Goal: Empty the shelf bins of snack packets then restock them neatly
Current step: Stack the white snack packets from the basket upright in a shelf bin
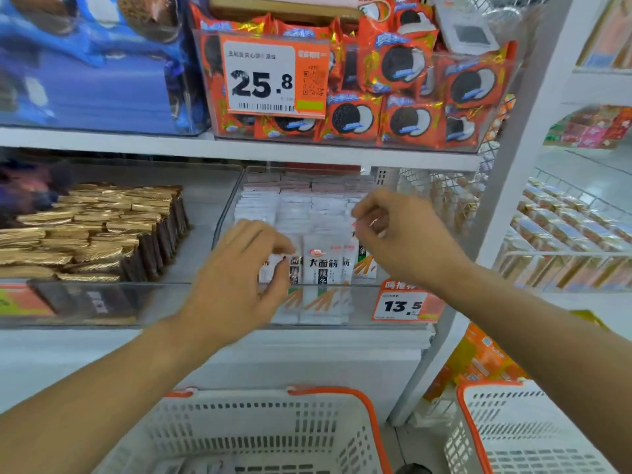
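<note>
Left hand (pixel 239 278) pinches the front white snack packets (pixel 323 268), right hand (pixel 396 234) half-curled, empty at two o'clock — light, floppy, slippery film, best gripped by top edges.

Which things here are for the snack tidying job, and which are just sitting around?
For the job:
- white snack packets in the clear bin
- left hand, fingers on the front packets
- right hand, over the bin
- white basket below

Just sitting there:
- orange cookie packets on the shelf above
- gold wafer packets in the bin beside
- 25.8 price tag
</note>
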Motion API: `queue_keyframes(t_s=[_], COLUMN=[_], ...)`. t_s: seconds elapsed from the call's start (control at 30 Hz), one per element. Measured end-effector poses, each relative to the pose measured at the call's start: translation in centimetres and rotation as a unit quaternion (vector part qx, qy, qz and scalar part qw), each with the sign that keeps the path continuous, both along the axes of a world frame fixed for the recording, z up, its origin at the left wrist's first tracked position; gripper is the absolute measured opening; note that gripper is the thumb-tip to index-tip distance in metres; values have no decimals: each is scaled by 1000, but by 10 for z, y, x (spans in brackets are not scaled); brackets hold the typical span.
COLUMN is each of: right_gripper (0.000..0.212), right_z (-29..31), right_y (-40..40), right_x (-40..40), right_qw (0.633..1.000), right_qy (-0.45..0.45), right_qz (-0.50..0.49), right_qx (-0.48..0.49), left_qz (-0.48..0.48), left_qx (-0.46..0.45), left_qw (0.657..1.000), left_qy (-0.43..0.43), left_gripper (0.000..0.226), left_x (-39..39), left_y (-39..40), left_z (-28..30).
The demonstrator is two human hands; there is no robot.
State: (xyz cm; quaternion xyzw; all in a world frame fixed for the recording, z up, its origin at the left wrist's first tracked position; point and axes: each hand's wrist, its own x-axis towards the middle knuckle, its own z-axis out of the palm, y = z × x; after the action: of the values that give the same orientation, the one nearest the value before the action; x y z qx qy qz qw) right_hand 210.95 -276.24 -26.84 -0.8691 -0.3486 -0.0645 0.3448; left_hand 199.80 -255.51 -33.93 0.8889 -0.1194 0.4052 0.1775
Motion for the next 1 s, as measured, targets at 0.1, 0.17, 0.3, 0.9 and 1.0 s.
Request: queue_keyframes(t_s=[0.1,0.17,0.3,0.9,1.0], right_gripper=[9,21,51,91,68], right_z=[-38,-89,-225,-464,-472], right_y=[33,62,97,157,158], right_x=[-51,-74,-120,-193,-190], right_qw=[983,943,842,883,881], right_qy=[87,170,264,403,423], right_qz=[151,221,230,48,1], right_qx=[-51,-183,-411,-237,-210], left_qz=[-13,18,74,300,294], left_qx=[-39,-30,-73,-390,-385], left_qw=[993,957,762,634,640], left_qy=[112,286,639,597,596], left_gripper=[8,4,13,97,72], left_x=[-56,-80,-130,-198,-201], left_y=[10,23,58,75,71], left_z=[-39,-78,-175,-393,-390])
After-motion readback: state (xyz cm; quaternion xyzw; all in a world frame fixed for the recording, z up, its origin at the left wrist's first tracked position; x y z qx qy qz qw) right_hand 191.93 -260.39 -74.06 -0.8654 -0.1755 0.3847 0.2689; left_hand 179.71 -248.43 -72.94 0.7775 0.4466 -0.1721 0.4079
